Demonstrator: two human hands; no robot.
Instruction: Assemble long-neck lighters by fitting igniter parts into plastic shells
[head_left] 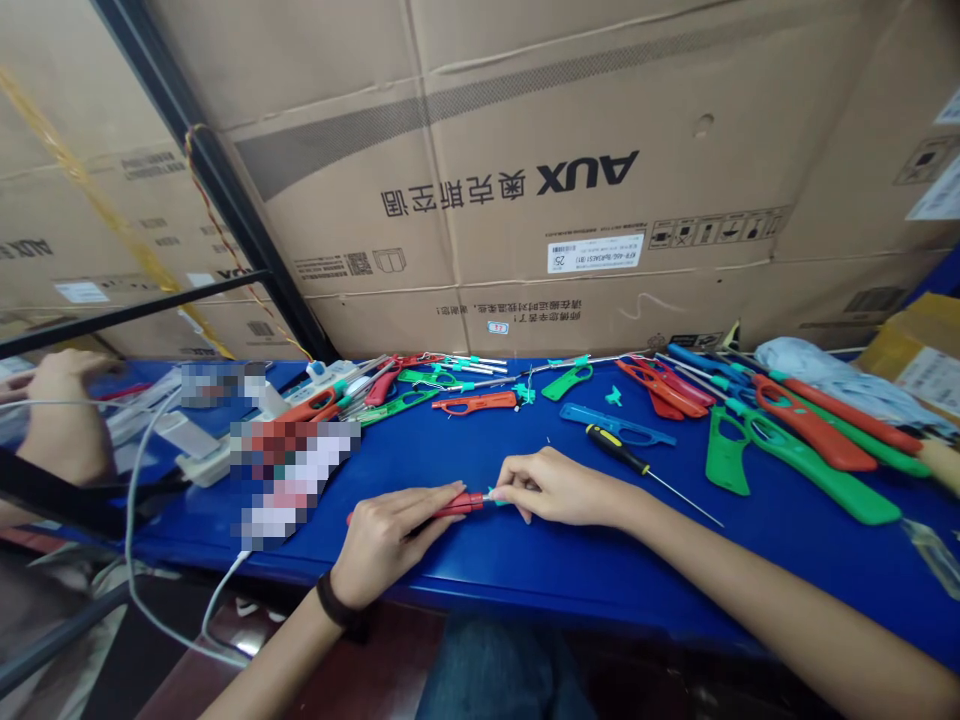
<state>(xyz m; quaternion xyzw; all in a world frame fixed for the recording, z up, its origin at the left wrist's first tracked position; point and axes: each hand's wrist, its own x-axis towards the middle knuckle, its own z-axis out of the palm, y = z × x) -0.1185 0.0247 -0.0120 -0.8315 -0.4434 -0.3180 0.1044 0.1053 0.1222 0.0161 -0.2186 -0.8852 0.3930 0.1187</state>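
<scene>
Being pinched by the left hand (pixel 397 540) and right hand (pixel 559 488), the slim red plastic piece (pixel 459 505) seems light and stiff, best held mid-body.

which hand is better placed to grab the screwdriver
Right, probably: the right hand sits closest to the yellow-and-black screwdriver, while the left hand is farther away, around the red part.

A dark brown band (pixel 339 603) circles the wrist just above the left hand (pixel 394 545), around 7 o'clock. Both forearms are bare, the right forearm (pixel 787 610) reaching in from 4 o'clock toward the right hand (pixel 551 487). Dim blue denim jeans (pixel 499 672) show at 6 o'clock.
</scene>
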